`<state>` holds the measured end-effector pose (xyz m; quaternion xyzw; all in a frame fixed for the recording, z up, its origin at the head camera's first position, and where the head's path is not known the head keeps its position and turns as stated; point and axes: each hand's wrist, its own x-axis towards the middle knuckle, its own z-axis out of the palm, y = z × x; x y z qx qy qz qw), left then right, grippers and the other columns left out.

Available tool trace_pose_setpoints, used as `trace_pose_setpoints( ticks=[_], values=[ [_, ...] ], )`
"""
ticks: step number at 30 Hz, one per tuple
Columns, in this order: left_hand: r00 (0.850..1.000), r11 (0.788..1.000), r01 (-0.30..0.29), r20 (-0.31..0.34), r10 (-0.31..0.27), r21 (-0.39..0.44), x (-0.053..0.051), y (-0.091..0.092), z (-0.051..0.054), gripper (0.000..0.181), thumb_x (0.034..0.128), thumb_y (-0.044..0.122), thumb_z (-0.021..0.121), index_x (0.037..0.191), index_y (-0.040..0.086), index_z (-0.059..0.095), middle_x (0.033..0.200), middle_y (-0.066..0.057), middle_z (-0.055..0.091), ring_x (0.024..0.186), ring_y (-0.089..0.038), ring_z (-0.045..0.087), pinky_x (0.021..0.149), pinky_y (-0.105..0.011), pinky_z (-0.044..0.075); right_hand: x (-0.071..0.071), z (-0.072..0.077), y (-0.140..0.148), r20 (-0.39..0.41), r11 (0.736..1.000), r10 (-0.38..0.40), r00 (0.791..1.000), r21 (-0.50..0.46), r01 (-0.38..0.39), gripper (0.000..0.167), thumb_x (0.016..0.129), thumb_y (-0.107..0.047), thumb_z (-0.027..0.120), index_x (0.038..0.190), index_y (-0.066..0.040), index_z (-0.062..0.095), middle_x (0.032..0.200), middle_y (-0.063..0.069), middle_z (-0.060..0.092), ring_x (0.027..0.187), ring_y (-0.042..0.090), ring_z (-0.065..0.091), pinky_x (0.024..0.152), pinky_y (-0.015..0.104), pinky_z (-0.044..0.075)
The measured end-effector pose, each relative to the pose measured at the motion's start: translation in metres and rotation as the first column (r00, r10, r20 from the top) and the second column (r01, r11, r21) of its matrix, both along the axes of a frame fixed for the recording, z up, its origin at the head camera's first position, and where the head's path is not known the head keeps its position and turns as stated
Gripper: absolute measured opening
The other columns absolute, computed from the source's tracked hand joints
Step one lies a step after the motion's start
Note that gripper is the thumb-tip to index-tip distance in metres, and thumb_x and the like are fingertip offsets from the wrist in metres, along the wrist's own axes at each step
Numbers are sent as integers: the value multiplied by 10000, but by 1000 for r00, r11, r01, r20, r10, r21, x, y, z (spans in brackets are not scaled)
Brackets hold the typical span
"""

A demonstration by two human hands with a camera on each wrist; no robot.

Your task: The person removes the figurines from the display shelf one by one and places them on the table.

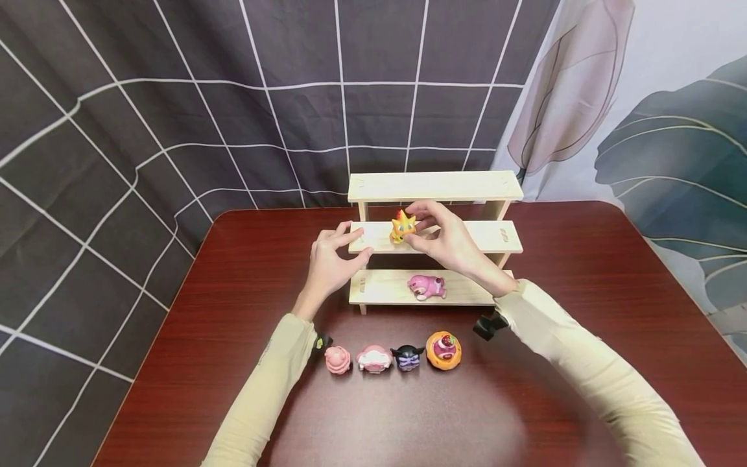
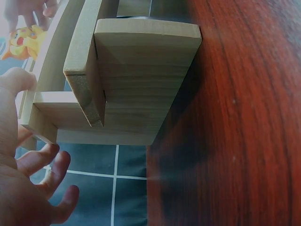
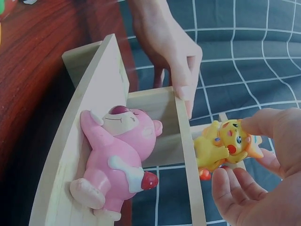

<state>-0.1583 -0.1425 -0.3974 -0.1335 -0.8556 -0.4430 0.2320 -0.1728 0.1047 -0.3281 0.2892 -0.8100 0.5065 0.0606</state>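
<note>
A yellow toy figurine (image 1: 403, 227) with red-orange tips stands on the middle board of a three-tier wooden shelf (image 1: 434, 186). My right hand (image 1: 446, 240) holds it from the right between thumb and fingers; the right wrist view shows the figurine's (image 3: 221, 143) face and raised paws. At the left end of that same board, my left hand (image 1: 332, 259) grips the edge, thumb toward the front. In the left wrist view some fingers of the left hand (image 2: 19, 155) hang free below the board end. A pink bear figurine (image 1: 427, 287) lies on the lowest board.
In front of the shelf, a row on the dark red table (image 1: 251, 272) holds a pink swirl-shaped toy (image 1: 338, 360), a pink-and-white toy (image 1: 374, 359), a black-and-purple eared toy (image 1: 407, 357) and an orange tart-like toy (image 1: 443, 351). Behind hangs a dark grid-patterned curtain (image 1: 297, 117).
</note>
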Motion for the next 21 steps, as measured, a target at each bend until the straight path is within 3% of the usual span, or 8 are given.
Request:
trace_pose_setpoints(
  ticks=[21],
  values=[
    [1000,1000,2,1,-2,2,0,0,0,420,772,284,843,1151,117,773,1318,-153,627,1056,-295,567,864,-483,403,-4,-1,-5,-26,1000,17,1000,1,-17,408,826,30,774,1201,16,613,1114,186,652,918,292,634,723,357,549]
  ],
)
